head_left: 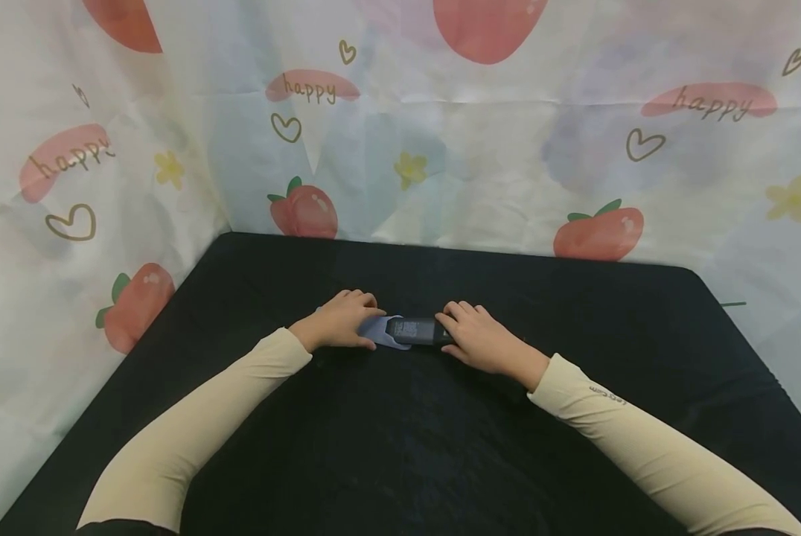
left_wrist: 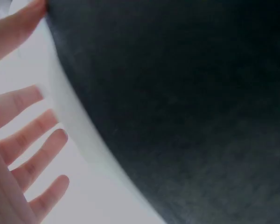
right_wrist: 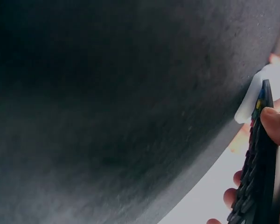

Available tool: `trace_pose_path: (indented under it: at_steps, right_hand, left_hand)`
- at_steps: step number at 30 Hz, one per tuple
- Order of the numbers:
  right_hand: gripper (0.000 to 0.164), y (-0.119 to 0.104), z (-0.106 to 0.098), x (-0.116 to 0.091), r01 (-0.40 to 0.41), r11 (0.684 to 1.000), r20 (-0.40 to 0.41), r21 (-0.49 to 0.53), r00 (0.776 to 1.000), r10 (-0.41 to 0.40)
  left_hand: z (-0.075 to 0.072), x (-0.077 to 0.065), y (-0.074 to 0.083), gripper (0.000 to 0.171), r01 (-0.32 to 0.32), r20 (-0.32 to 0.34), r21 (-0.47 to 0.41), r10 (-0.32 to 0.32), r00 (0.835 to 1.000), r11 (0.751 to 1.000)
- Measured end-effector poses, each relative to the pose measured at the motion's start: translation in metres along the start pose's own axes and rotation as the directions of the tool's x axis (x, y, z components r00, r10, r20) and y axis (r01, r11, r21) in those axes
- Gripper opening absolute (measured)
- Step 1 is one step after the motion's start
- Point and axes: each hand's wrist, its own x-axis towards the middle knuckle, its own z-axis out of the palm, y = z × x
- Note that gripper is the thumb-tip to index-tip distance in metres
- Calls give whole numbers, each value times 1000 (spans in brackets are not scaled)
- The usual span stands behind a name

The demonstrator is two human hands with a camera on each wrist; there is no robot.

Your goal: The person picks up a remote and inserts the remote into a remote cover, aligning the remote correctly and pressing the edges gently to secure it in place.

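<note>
A black remote control (head_left: pixel 415 331) lies with its labelled back up, its left end overlapping a blue-grey flat piece (head_left: pixel 394 344) that looks like a cover or holder. My right hand (head_left: pixel 476 336) grips the remote's right end. In the right wrist view the thumb presses one side of the remote (right_wrist: pixel 259 168) and fingers curl behind its button face. My left hand (head_left: pixel 339 320) lies over the blue-grey piece, hiding much of it, thumb and forefinger at its edges. The left wrist view shows my left hand (left_wrist: pixel 23 149) with fingers spread and nearly straight.
A black-covered table (head_left: pixel 400 447) extends under both hands. Behind it and at the left hangs a pale curtain (head_left: pixel 481 164) printed with strawberries, hearts and flowers.
</note>
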Motion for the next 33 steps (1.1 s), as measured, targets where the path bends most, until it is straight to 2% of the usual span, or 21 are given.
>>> trace_pose_path:
  at_steps: [5, 10, 15, 18, 21, 27, 33]
  right_hand:
    - [52, -4, 0, 2, -41, 997, 44, 66, 998, 39]
    - [51, -8, -1, 2, -56, 993, 62, 107, 997, 49]
    - [50, -6, 2, -1, -20, 996, -8, 86, 1000, 21]
    - [50, -4, 3, -5, 13, 1000, -74, 25, 997, -11]
    - [51, -4, 2, -8, 25, 1000, -121, -19, 992, -27]
    - [50, -3, -3, -13, 17, 1000, -148, 19, 989, -14]
    - [52, -3, -4, -17, 33, 999, -177, -6, 984, -34]
  left_hand:
    - [-2, 1, 3, 53, -53, -22, 23, 54, 998, 998]
    - [-2, 1, 5, 49, -74, -48, 28, 76, 996, 997]
    - [0, 0, 5, 50, -90, -104, 44, 94, 990, 995]
    - [-1, -1, 7, 52, -116, -170, 74, 127, 977, 991]
    - [-2, -3, 8, 52, -138, -247, 105, 161, 956, 985]
    - [-5, -6, 14, 51, -153, -356, 124, 188, 915, 980]
    - [-7, -8, 22, 51, -150, -382, 104, 178, 907, 983]
